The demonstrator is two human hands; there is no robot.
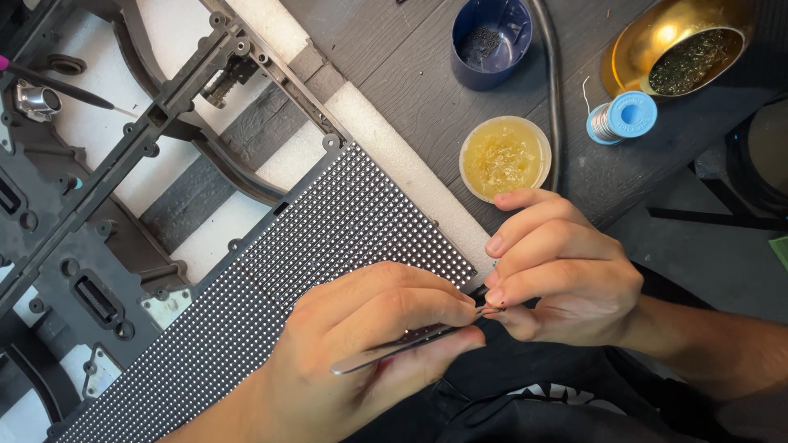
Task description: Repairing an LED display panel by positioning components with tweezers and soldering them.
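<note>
My left hand [373, 340] grips metal tweezers [410, 344] whose tips point right, toward the fingertips of my right hand [558, 279]. The right hand's thumb and fingers are pinched together at the tweezer tips; whatever they hold is too small to see. Both hands hover over the near right corner of a dark panel [328, 238] covered in rows of tiny white dots. The panel lies in a black plastic frame [107, 180] on white foam.
A round tub of yellow paste [504, 157] stands just beyond my right hand. Behind it are a blue cup [491, 41], a black cable [556, 90], a blue spool of wire [622, 117] and a gold bowl [677, 45]. A thin probe [66, 89] rests at the far left.
</note>
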